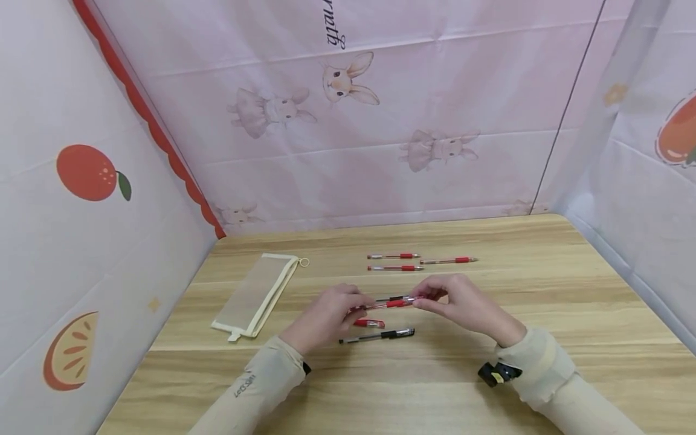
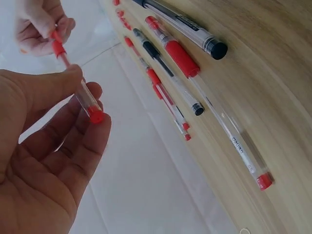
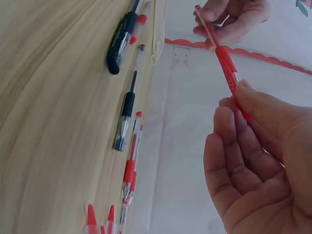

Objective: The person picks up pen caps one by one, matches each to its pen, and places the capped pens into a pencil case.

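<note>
Between both hands a red gel pen [image 1: 398,303] is held lengthwise above the table. Thumb and fingers of my left hand [image 1: 330,313] pinch its clear barrel near the red end plug [image 2: 96,115]. My right hand [image 1: 459,302] pinches the opposite, capped-looking end past the red grip [image 3: 225,61]. Just behind the held pen lies a black pen [image 2: 170,73], partly hidden in the head view. Below the left hand rests another red pen [image 2: 219,112], its rear covered by that hand in the head view. A second black pen [image 1: 388,335] lies closest to me.
Three red pens, one of them [image 1: 396,267] in front, lie farther back on the wooden table [image 1: 435,386]. A cream mesh zip pouch [image 1: 255,293] lies to the left. Red pointed pieces [image 3: 90,214] show at the right wrist view's lower edge. Printed cloth walls surround the table.
</note>
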Tool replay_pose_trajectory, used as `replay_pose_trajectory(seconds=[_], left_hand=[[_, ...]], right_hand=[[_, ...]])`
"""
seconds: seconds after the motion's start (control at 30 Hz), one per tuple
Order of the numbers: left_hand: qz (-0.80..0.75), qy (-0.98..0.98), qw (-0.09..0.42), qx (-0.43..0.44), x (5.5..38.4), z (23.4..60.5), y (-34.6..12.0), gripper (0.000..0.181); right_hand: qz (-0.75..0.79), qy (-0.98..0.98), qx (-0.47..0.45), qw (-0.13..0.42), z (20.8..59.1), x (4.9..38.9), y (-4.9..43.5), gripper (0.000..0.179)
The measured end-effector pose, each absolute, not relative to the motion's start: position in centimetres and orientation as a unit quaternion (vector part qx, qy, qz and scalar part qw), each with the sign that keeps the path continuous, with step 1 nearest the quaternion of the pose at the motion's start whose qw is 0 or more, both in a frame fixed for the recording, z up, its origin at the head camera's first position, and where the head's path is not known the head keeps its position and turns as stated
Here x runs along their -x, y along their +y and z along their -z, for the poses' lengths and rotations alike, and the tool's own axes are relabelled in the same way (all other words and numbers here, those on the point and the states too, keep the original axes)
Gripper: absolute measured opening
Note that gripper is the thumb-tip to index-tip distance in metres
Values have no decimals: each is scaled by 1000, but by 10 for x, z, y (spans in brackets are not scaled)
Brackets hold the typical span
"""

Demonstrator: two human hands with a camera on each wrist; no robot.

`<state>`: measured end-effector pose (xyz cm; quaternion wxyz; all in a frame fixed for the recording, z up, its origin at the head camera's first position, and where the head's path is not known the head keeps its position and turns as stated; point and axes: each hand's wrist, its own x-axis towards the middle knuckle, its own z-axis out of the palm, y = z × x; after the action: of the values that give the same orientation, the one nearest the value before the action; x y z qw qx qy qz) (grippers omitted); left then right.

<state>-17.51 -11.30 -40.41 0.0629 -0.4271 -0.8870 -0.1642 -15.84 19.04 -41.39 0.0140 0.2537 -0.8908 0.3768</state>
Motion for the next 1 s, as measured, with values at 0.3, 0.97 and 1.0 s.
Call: replay_pose_trajectory(seconds=[0.3, 0.97, 1.0], left_hand=[[172, -881, 73, 435, 175, 409, -111, 31], [148, -864, 134, 462, 173, 410, -111, 16], [154, -865, 124, 462, 173, 410, -110, 15]], right_hand=[[-396, -880, -262, 16, 408, 156, 184, 10], [-386, -868, -304, 75, 408, 159, 177, 9], [-384, -867, -308, 77, 409, 159, 177, 9]])
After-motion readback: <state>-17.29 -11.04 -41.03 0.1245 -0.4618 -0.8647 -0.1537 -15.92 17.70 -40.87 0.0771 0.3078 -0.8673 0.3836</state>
